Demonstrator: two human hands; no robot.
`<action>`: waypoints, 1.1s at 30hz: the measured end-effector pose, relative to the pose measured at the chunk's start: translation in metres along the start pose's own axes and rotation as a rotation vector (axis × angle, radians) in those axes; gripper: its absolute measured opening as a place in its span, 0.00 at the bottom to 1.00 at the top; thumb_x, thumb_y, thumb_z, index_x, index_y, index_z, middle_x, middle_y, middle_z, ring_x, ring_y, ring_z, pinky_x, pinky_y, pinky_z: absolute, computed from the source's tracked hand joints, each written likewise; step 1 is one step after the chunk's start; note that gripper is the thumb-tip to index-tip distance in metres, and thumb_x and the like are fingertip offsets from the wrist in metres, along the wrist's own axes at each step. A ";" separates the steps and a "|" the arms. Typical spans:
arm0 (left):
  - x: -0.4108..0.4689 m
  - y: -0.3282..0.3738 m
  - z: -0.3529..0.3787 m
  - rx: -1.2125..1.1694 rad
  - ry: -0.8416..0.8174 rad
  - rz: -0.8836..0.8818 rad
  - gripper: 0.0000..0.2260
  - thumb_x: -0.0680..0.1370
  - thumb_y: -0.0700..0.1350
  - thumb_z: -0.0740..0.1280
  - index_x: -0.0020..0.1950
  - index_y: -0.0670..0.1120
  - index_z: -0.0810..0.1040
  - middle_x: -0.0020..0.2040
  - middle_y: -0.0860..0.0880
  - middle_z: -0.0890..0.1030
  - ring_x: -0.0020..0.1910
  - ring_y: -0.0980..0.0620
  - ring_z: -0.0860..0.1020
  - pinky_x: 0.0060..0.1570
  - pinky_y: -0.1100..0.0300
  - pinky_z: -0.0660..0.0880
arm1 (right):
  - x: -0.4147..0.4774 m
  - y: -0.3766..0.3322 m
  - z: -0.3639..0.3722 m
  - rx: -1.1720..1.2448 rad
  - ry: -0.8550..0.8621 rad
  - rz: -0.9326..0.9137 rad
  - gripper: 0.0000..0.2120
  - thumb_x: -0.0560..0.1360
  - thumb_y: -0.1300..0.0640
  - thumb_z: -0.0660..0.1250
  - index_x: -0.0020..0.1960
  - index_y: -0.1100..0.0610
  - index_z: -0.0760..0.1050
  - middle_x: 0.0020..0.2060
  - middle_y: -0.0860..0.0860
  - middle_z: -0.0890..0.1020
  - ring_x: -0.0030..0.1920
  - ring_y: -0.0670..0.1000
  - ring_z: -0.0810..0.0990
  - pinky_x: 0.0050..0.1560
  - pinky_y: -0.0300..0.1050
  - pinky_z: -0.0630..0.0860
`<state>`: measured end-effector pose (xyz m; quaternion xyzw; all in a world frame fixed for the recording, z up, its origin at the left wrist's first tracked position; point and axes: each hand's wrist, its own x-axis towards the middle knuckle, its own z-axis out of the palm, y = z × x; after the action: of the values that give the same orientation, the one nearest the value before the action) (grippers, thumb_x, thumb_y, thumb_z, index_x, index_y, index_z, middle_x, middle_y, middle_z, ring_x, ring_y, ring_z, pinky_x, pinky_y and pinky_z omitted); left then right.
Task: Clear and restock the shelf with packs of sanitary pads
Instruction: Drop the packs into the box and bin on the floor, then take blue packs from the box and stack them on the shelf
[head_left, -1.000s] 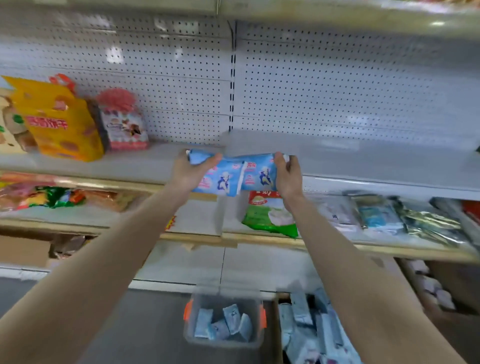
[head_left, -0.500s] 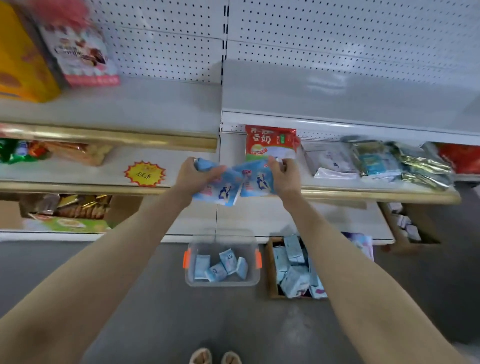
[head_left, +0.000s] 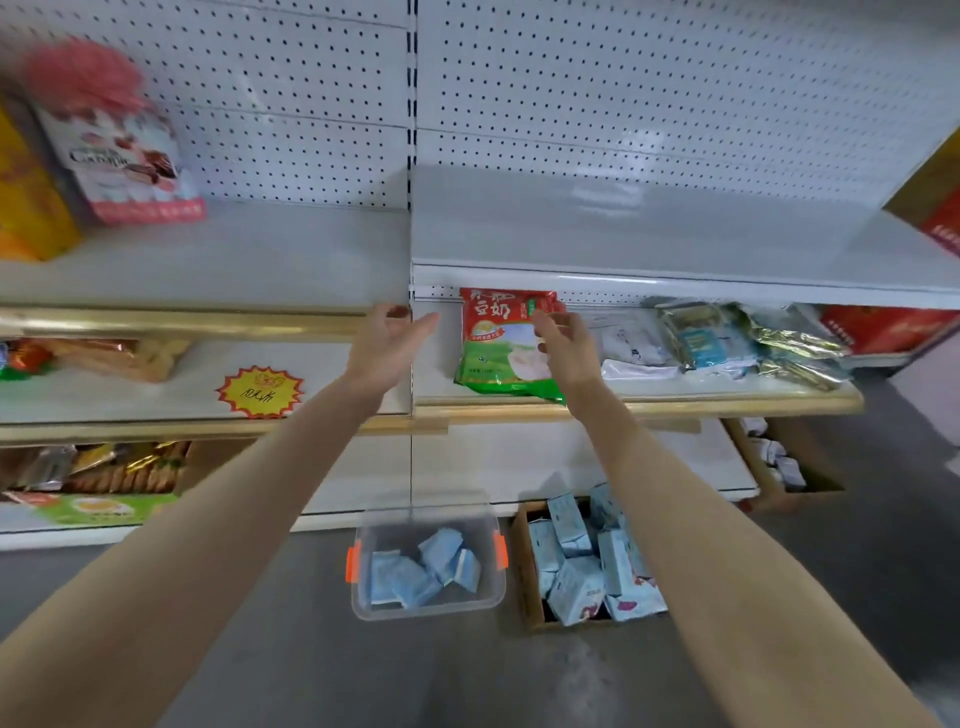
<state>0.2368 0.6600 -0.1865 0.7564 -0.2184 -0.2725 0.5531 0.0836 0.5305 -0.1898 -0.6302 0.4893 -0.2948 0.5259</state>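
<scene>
Both my hands hover in front of the shelves with nothing in them. My left hand (head_left: 387, 343) has relaxed, spread fingers near the post between the two shelf bays. My right hand (head_left: 563, 340) hangs open in front of a red and green bag (head_left: 493, 343). Below them on the floor stands a clear plastic bin (head_left: 363, 566) with orange latches, holding several light blue pad packs (head_left: 431, 571). To its right a cardboard box (head_left: 522, 566) is filled with several more blue pad packs (head_left: 576, 561). The upper right shelf (head_left: 649, 234) is bare.
A pink snack box (head_left: 130, 161) and a yellow bag (head_left: 26, 192) stand on the upper left shelf. The middle shelf carries foil packets (head_left: 789, 348), a starburst price tag (head_left: 260, 391) and snacks at far left. Another carton (head_left: 779, 462) sits at the lower right floor.
Both hands held two blue pad packs together earlier; now the packs are gone from them and lie in the clear bin. My view has tilted further down to the floor.
</scene>
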 end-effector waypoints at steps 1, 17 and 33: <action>-0.002 0.011 0.002 -0.012 -0.006 0.034 0.22 0.76 0.53 0.71 0.65 0.45 0.72 0.57 0.47 0.79 0.55 0.50 0.77 0.51 0.57 0.73 | -0.001 -0.011 -0.005 0.025 0.016 -0.036 0.14 0.79 0.50 0.66 0.58 0.58 0.73 0.50 0.51 0.80 0.53 0.52 0.78 0.62 0.53 0.74; -0.050 0.217 0.050 -0.123 -0.178 0.515 0.20 0.77 0.54 0.69 0.66 0.48 0.71 0.57 0.47 0.78 0.58 0.49 0.76 0.57 0.54 0.73 | -0.037 -0.173 -0.158 0.164 0.255 -0.447 0.09 0.80 0.50 0.65 0.57 0.53 0.73 0.54 0.54 0.82 0.49 0.50 0.80 0.52 0.45 0.73; -0.133 0.304 0.259 -0.177 -0.100 0.653 0.22 0.77 0.55 0.69 0.68 0.50 0.70 0.57 0.49 0.77 0.58 0.51 0.76 0.50 0.61 0.72 | 0.014 -0.163 -0.392 0.183 0.143 -0.625 0.08 0.81 0.50 0.63 0.58 0.52 0.72 0.51 0.51 0.82 0.49 0.50 0.80 0.56 0.48 0.74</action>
<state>-0.0417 0.4696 0.0646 0.5814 -0.4513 -0.1358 0.6632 -0.2093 0.3655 0.0701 -0.6778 0.2795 -0.5278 0.4288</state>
